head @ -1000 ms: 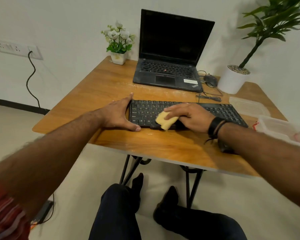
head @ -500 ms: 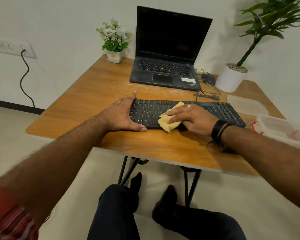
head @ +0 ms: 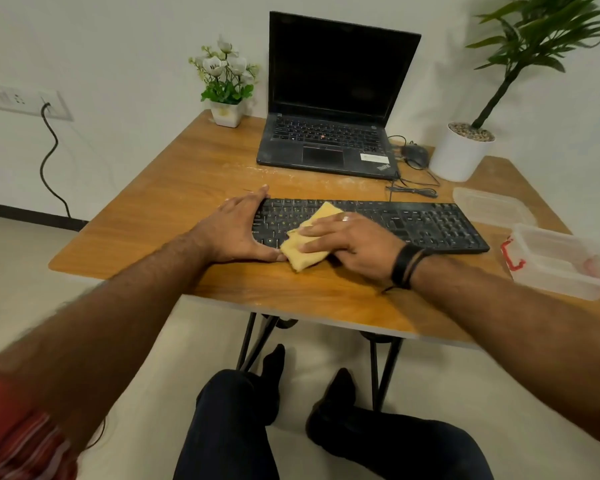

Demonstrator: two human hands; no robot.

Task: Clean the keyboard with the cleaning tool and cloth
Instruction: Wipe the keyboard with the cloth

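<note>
A black keyboard [head: 395, 225] lies flat on the wooden desk [head: 174, 188], parallel to the near edge and set slightly back from it. Its right end reaches toward the right edge of the desk; its left end sits near the middle of the desk width.

The left hand [head: 234, 228] rests at the left end of the keyboard. The fingers are extended along the short left side of the keyboard and the thumb lies along its near edge, so the hand braces the corner without curling around anything.

The right hand [head: 350, 239] presses a folded yellow cloth [head: 309, 237] onto the left portion of the keyboard. The fingers lie flat and straight on top of the cloth. One end of the cloth extends over the key rows; the other end hangs over the near edge of the keyboard onto the desk, just beside the left thumb. A black band [head: 404, 266] encircles the right wrist.

At the far edge of the desk stands an open laptop [head: 329, 109] with a dark screen. A small pot of white flowers [head: 226, 84] stands to its left at the far left corner. A black mouse [head: 415, 154] with its cable lies to the right of the laptop, next to a white planter [head: 459, 155]. Along the right edge are a clear lid [head: 492, 207] and a clear plastic container [head: 565, 263] with a red clip.
</note>
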